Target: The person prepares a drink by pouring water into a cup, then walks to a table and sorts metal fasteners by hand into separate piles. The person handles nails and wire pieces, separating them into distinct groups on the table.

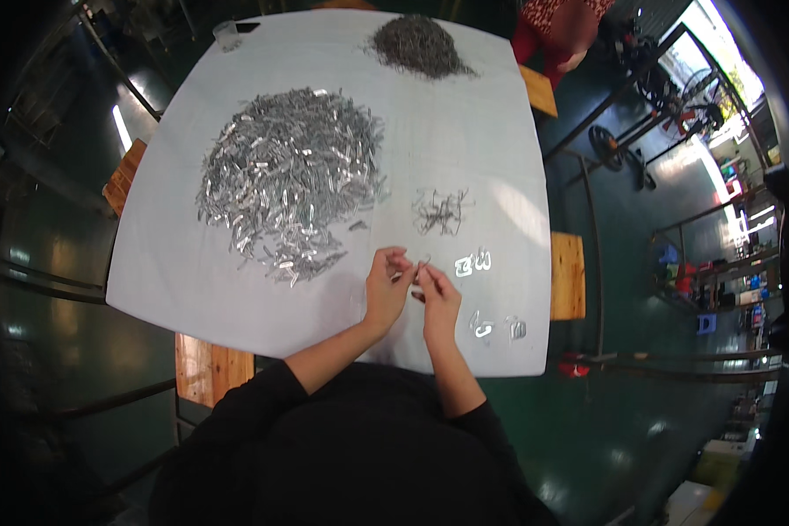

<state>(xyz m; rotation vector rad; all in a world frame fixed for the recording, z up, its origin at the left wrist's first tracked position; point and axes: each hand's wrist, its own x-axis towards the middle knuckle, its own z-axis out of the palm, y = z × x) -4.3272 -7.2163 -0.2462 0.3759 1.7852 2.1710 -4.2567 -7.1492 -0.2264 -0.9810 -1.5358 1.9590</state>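
My left hand (386, 287) and my right hand (440, 296) meet above the near part of the white table, fingertips pinched close together. A thin bent wire (426, 260) sticks up between them, at the right fingertips. What the left fingertips grip is too small and too covered to make out. Just beyond my hands lies a loose cluster of thin bent wires (441, 212). To the left spreads a big heap of shiny flat metal strips (294, 171). Several small metal pieces (473, 263) lie to the right of my right hand, with more metal pieces (516, 330) nearer me.
A dark mound of thin wire pieces (418, 46) sits at the table's far side. A clear cup (227, 37) and a dark flat object (248, 27) stand at the far left corner. Wooden stools (568, 275) surround the table. Another person (554, 35) is beyond the far right corner.
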